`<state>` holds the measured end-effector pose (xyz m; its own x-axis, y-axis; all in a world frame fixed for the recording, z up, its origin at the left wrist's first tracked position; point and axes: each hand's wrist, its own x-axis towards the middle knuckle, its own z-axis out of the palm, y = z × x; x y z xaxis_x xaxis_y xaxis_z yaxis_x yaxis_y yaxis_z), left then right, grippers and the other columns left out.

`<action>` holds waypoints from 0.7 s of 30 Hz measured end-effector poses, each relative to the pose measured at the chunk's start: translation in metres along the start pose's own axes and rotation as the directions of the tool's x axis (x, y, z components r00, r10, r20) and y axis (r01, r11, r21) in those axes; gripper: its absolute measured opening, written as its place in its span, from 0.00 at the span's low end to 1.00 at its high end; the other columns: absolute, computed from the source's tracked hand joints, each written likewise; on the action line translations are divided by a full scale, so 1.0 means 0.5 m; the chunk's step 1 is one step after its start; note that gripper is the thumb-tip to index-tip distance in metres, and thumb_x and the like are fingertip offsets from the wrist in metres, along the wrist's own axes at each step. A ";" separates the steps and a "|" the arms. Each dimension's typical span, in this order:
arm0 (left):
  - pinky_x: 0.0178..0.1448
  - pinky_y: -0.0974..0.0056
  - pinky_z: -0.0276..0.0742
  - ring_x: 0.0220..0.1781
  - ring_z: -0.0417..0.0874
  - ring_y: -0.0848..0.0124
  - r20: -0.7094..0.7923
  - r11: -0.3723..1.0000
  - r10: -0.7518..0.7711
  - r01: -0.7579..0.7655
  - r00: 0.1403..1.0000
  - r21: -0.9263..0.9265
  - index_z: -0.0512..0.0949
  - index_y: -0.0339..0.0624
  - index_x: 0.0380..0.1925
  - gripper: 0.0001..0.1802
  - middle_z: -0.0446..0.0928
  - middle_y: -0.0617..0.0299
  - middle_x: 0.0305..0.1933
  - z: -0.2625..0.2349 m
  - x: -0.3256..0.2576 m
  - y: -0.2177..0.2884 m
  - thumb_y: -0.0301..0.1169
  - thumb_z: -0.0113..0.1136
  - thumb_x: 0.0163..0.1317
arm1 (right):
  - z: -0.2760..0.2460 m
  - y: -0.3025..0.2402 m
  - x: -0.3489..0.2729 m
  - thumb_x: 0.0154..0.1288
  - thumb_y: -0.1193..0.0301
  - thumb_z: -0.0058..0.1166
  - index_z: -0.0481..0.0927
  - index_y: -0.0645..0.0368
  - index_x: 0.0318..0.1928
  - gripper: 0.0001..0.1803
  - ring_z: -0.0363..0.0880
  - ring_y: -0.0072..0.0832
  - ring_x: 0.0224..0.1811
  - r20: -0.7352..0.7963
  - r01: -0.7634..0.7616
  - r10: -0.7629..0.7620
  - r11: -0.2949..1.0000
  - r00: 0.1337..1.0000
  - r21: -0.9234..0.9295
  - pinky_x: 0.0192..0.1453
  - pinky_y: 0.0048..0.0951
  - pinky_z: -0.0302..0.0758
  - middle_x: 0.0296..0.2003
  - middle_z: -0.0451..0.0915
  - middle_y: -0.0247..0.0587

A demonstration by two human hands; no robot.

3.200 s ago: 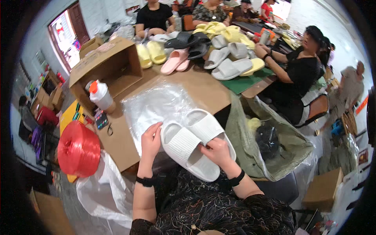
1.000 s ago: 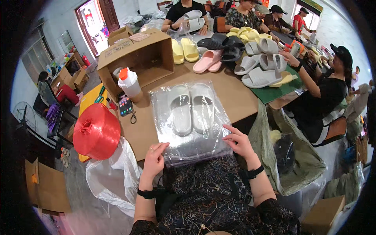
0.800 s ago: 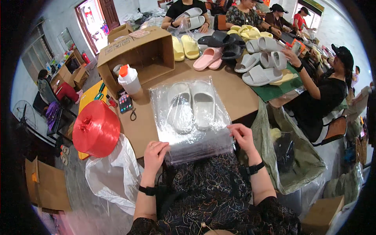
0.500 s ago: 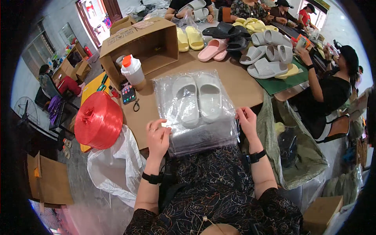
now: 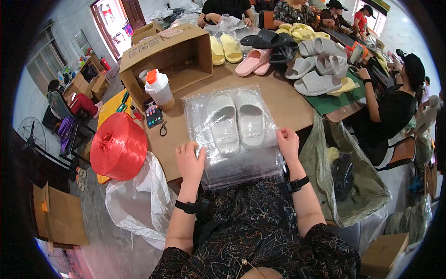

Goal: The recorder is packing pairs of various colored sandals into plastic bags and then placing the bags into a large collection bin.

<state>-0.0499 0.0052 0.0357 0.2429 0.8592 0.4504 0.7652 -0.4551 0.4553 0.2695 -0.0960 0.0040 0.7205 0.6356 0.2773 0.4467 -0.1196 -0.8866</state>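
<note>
A clear plastic bag [image 5: 241, 173] lies on the cardboard-covered table in front of me, its near end hanging over the edge toward my lap. Inside it a pair of light grey slide sandals [image 5: 252, 125] rests side by side, toe straps at the far end. My left hand [image 5: 189, 162] is at the bag's left edge, fingers bent and thumb beside them, gripping the plastic near the heels. On the opposite edge my right hand [image 5: 288, 143] pinches the bag between curled fingers and thumb. A fold line crosses the bag between both hands.
Left stand a red twine spool [image 5: 118, 146], a phone [image 5: 154, 116], an orange-capped bottle [image 5: 160, 88] and an open cardboard box [image 5: 186, 72]. Yellow, pink, black and grey slides [image 5: 318, 83] pile up at the back. A green sack [image 5: 357, 204] hangs right. Other people sit around.
My right hand has shifted slightly left and my left hand slightly right, both still at the bag's edges. At right, a co-worker's raised hand has come down.
</note>
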 end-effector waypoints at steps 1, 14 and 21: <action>0.57 0.49 0.70 0.54 0.77 0.52 0.003 1.000 0.000 0.000 1.000 0.000 0.82 0.43 0.37 0.11 0.82 0.53 0.45 -0.009 0.001 0.019 0.37 0.64 0.62 | 0.001 -0.009 0.000 0.62 0.64 0.62 0.82 0.64 0.33 0.13 0.76 0.25 0.21 -0.028 0.017 -0.018 0.999 0.999 -0.029 0.29 0.30 0.71 0.18 0.79 0.38; 0.81 0.40 0.43 0.81 0.49 0.48 0.237 0.891 0.448 -0.452 0.862 -0.039 0.64 0.62 0.73 0.34 0.52 0.56 0.81 0.089 -0.023 0.059 0.53 0.53 0.69 | -0.004 -0.069 -0.046 0.57 0.74 0.61 0.77 0.55 0.54 0.22 0.71 0.50 0.61 -0.113 0.403 -0.476 0.830 0.872 -0.386 0.62 0.48 0.67 0.60 0.75 0.49; 0.81 0.41 0.41 0.82 0.48 0.48 0.260 0.888 0.452 -0.457 0.853 -0.043 0.65 0.60 0.72 0.36 0.50 0.56 0.81 0.092 -0.015 0.055 0.51 0.60 0.65 | 0.103 -0.156 -0.147 0.62 0.68 0.59 0.72 0.57 0.64 0.29 0.61 0.47 0.74 0.437 0.704 -0.615 0.708 0.656 -0.061 0.76 0.48 0.56 0.66 0.71 0.47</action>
<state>-0.0032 -0.0033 0.0095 0.7082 0.5883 0.3903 0.5428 -0.8072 0.2318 0.1544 -0.0941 0.0336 -0.0334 0.8238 0.5660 0.8557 0.3161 -0.4097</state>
